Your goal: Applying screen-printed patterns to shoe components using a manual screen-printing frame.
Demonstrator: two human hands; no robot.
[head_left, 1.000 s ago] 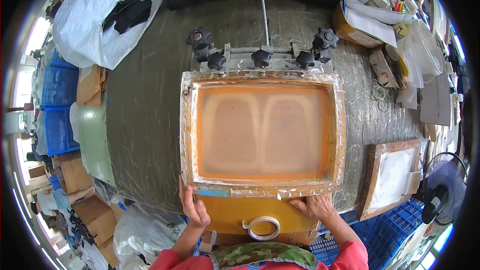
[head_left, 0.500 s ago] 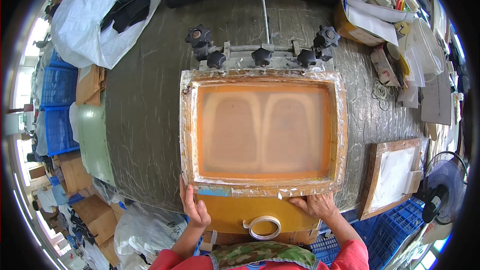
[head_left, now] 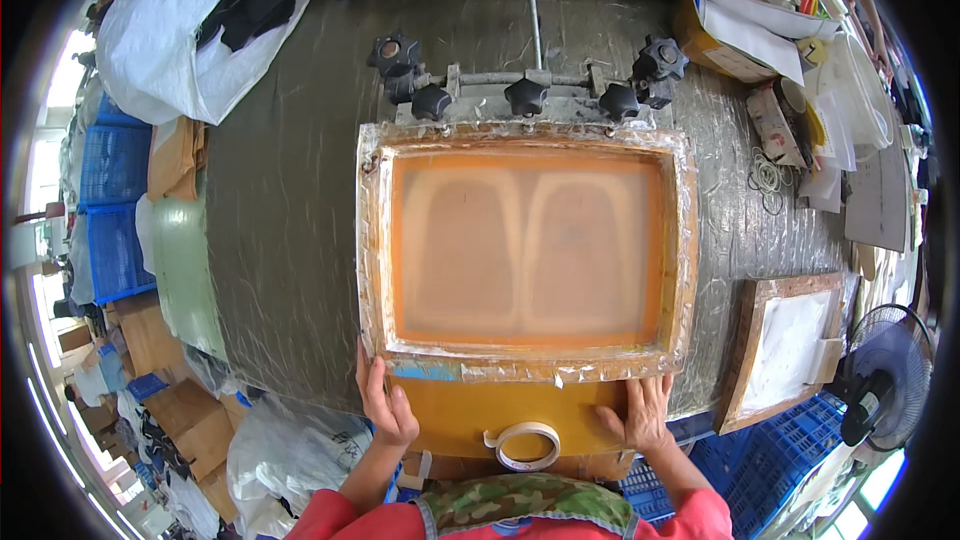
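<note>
A wooden screen-printing frame (head_left: 676, 250) with tape-covered edges lies in the middle, its orange mesh (head_left: 465, 260) showing two pale arch shapes side by side. My left hand (head_left: 388, 408) is at the frame's lower left corner, with fingers stretched upward along the corner and nothing seen in them. Below the lower right edge, my right hand (head_left: 642, 418) rests open on a yellow-brown board (head_left: 450, 418), thumb spread. Its fingertips reach the frame's edge; whether they go under it I cannot tell. A roll of masking tape (head_left: 528, 447) lies on the board between my hands.
A hinge clamp (head_left: 525, 97) with black star knobs holds the frame's far side. A smaller wooden frame (head_left: 785, 345) and a fan (head_left: 875, 380) stand at right. A white sack (head_left: 170, 40) with black pieces sits far left. Blue crates (head_left: 118, 250) are beyond the left edge.
My right hand has drawn slightly back from the frame's lower edge, its fingers straighter and its thumb lower on the board. The whole view has shifted a little. My left hand stays at the corner.
</note>
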